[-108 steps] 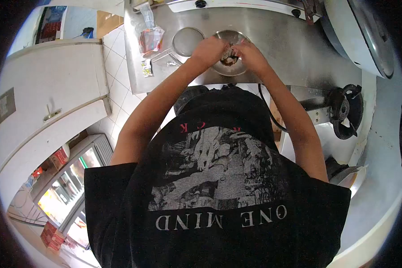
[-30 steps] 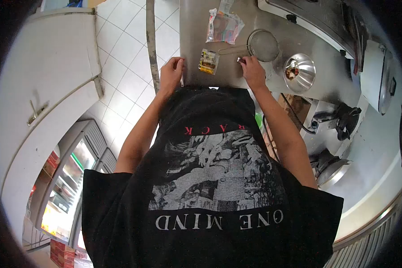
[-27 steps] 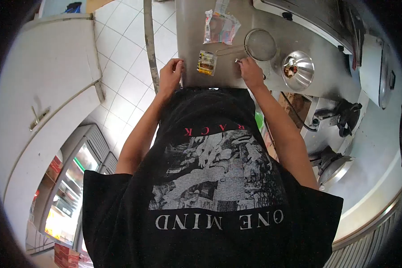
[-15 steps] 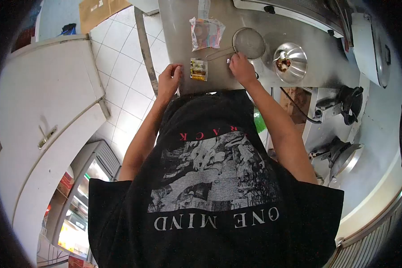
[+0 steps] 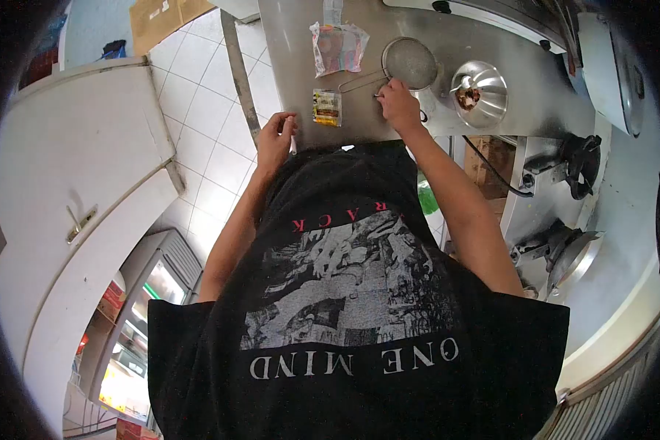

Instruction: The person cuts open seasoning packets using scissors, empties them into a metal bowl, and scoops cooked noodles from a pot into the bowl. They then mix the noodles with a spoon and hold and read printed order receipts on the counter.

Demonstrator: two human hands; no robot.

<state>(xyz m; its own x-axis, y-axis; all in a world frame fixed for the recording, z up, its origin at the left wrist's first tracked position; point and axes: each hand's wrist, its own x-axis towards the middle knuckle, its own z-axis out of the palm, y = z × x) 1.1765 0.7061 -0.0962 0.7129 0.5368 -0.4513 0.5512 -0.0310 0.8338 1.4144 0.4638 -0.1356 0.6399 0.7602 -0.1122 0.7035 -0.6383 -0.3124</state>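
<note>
My right hand (image 5: 400, 108) is closed in a pinch over the steel counter, just below a round mesh strainer (image 5: 411, 64). A small whitish bit shows at its fingertips, too small to name. My left hand (image 5: 275, 141) is at the counter's left edge, its fingers curled; whatever they hold, if anything, is hidden. Between the hands lies a small yellow and black sachet (image 5: 327, 108), flat on the metal. Behind the sachet is an opened, crumpled clear and pink wrapper (image 5: 340, 49). The strainer's wire handle (image 5: 359, 84) points toward the sachet.
Right of the strainer stands a fluted metal bowl (image 5: 489, 94) with brown and red contents and a pale utensil. The steel counter (image 5: 359, 128) ends near my body. Burners (image 5: 568, 172) and a pan (image 5: 573, 264) are at the right. Tiled floor (image 5: 205, 110) lies left.
My left hand has dropped slightly toward my body. My right hand has shifted a little, staying pinched beside the strainer. The view has tilted slightly; the counter items lie as before.
</note>
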